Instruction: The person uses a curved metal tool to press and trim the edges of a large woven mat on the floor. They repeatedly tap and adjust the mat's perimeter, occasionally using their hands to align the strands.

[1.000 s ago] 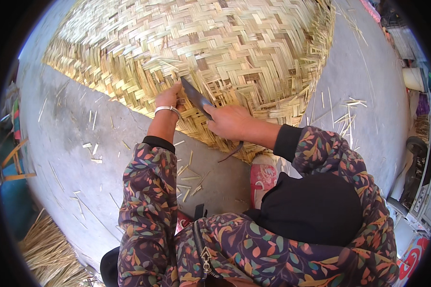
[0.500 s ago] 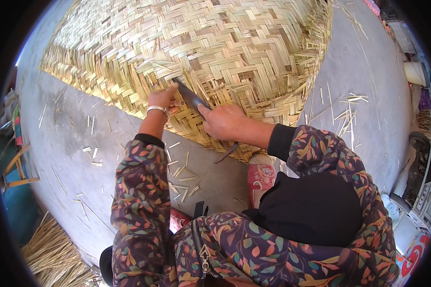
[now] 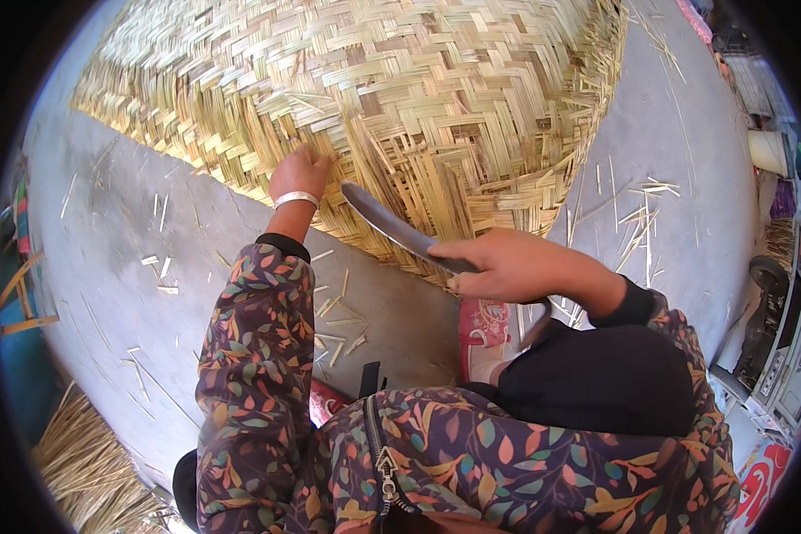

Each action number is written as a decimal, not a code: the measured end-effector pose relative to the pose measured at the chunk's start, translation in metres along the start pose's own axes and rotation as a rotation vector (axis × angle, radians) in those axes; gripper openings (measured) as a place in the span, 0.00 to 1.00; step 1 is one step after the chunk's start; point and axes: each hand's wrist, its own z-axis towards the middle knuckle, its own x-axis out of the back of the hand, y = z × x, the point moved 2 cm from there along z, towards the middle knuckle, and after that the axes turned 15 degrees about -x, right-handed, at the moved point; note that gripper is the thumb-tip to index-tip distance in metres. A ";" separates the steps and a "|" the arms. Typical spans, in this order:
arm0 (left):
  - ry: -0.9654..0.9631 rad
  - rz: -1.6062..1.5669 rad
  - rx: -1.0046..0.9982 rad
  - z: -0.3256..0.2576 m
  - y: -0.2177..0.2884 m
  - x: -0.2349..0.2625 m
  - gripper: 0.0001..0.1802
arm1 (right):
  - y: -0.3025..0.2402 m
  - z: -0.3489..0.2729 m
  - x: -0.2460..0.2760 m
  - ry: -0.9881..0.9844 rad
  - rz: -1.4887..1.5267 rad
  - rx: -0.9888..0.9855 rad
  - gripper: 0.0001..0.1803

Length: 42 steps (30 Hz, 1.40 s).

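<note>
A large woven mat [image 3: 472, 80] of pale yellow-green strips spreads over the floor ahead, its corner pointing towards me. My left hand [image 3: 301, 171], with a white bracelet at the wrist, is closed at the mat's near-left border; its fingertips are partly hidden. My right hand [image 3: 518, 263] grips a dark, curved metal blade [image 3: 390, 222] whose tip points up and left towards my left hand. The blade hangs over the mat's near corner, and a hooked end shows below my right hand. Loosened upright strips [image 3: 418, 178] stand apart in the weave beyond the blade.
Cut strip pieces [image 3: 334, 334] litter the grey floor, with more scraps [image 3: 641, 222] to the right. A bundle of straw-like strips [image 3: 84, 463] lies at lower left. My red patterned shoe [image 3: 484, 322] is by the mat's corner. A wheeled object [image 3: 768, 276] stands far right.
My right hand has drawn the blade back to the right and towards me, away from my left hand. My left hand has shifted only slightly and turned into a tighter fist.
</note>
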 end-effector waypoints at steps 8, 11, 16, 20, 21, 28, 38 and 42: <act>-0.064 -1.184 0.023 0.009 0.013 -0.024 0.06 | -0.003 -0.018 0.022 -0.466 1.060 0.020 0.30; -0.394 -1.377 0.120 0.006 0.018 -0.022 0.08 | -0.005 -0.017 0.016 -0.541 1.093 0.011 0.31; -0.533 -1.318 0.089 -0.014 0.011 -0.011 0.11 | -0.003 -0.014 0.008 -0.631 1.048 -0.006 0.31; -0.507 -1.280 0.003 -0.027 0.001 -0.003 0.15 | -0.001 -0.009 0.002 -0.665 0.992 0.005 0.31; -0.489 -1.323 0.021 -0.029 -0.001 -0.002 0.15 | -0.001 -0.009 0.001 -0.670 0.986 0.007 0.31; -0.082 -1.131 0.019 -0.021 0.006 -0.028 0.16 | -0.001 0.007 0.001 -0.510 0.955 -0.058 0.32; 0.161 -0.871 -0.057 -0.013 0.003 -0.029 0.14 | -0.009 0.026 0.002 -0.382 0.921 -0.133 0.32; 0.080 -1.013 0.103 -0.014 0.004 -0.021 0.11 | -0.006 0.030 0.002 -0.343 0.944 -0.185 0.33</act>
